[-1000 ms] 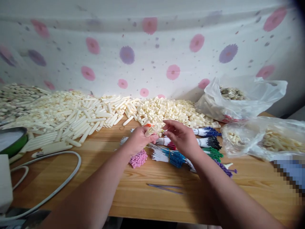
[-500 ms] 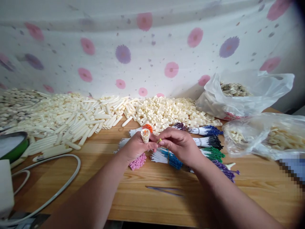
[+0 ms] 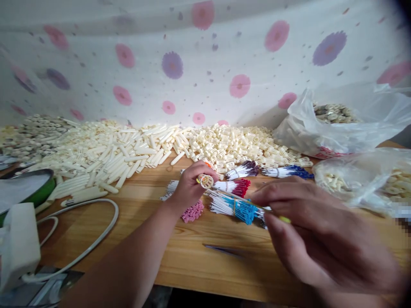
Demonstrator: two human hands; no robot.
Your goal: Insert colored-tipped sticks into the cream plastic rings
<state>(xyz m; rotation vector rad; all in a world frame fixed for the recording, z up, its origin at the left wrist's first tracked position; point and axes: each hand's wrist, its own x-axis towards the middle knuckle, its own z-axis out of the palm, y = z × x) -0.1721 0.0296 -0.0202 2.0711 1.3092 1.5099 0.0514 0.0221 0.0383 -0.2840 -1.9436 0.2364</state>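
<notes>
My left hand [image 3: 189, 184] is closed around a cream slotted plastic cup [image 3: 206, 181], its open mouth facing me. Some orange and yellow shows at the cup. Large and blurred near the camera, my right hand [image 3: 317, 231] pinches a thin strand with a yellow end [image 3: 284, 219] between thumb and fingers. The strand runs left towards the cup; whether it is joined to it I cannot tell. Below and between the hands lie a blue-tipped bundle of white sticks [image 3: 242, 209], a red-tipped bundle [image 3: 239, 187] and a pink-tipped bundle [image 3: 192, 211].
Cream tubes [image 3: 128, 154] and slotted cups [image 3: 237, 143] are heaped along the back. Tweezers [image 3: 221, 249] lie near the front edge. A white cable [image 3: 111, 226] loops at left beside a green-rimmed bowl [image 3: 48, 188]. Plastic bags [image 3: 308, 128] stand at right.
My right hand has moved away from the left, rightward and closer to the camera, with the yellow-ended strand in it. The left hand still holds the cup, now more tilted towards me.
</notes>
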